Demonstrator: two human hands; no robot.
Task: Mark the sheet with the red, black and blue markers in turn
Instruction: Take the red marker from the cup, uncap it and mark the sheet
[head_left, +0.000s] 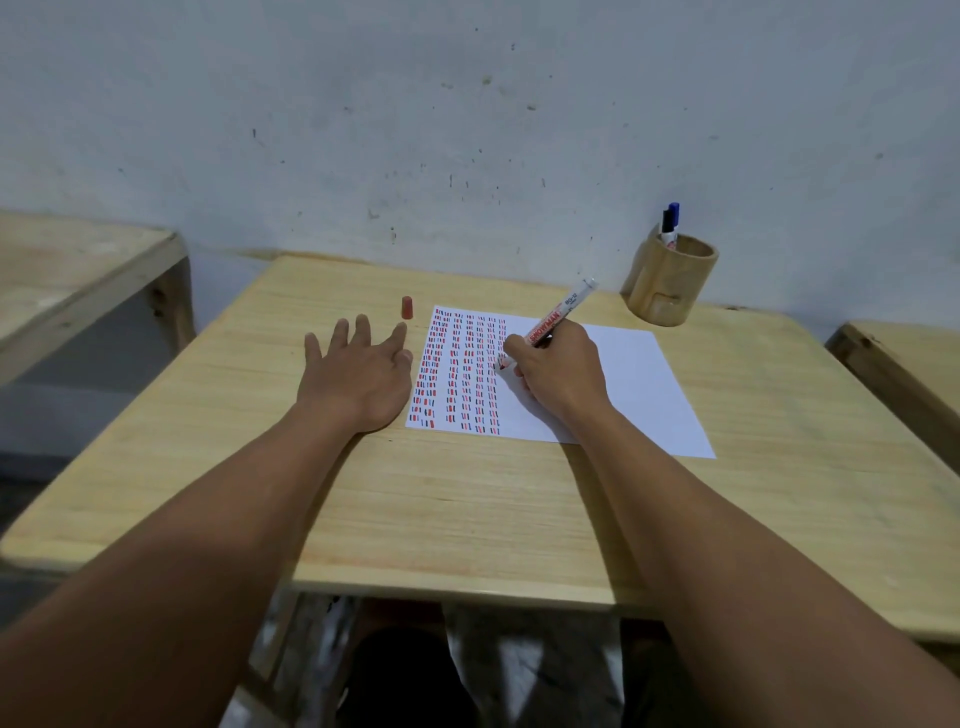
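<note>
Light wooden table (467, 499): standing against a scuffed pale wall (467, 104), with the corners of two similar wooden tables showing at the far left (78, 270) and at the right edge (904, 374).

White paper sheet (618, 384): lying flat on the far centre of the table, its left part carrying columns of short red, black and blue dashes, its right part blank.

Small red marker cap (407, 307): standing upright on the table just left of the sheet's far left corner, just beyond the left fingertips and apart from them.

Round bamboo-coloured wooden pen cup (670, 283): sitting at the far right of the table, well apart from the sheet. It is holding a blue-capped marker (673, 213) and a black-capped marker (665, 224), both poking upright over its far rim.

Left hand (358, 374): lying flat on the table with fingers spread, thumb just touching the sheet's left edge.

Right hand (558, 366): resting on the sheet, pinching a white-barrelled red marker (561, 312) with its tip down at the newest column of dashes and its tail tilting far-right. The hand is covering part of that column.
</note>
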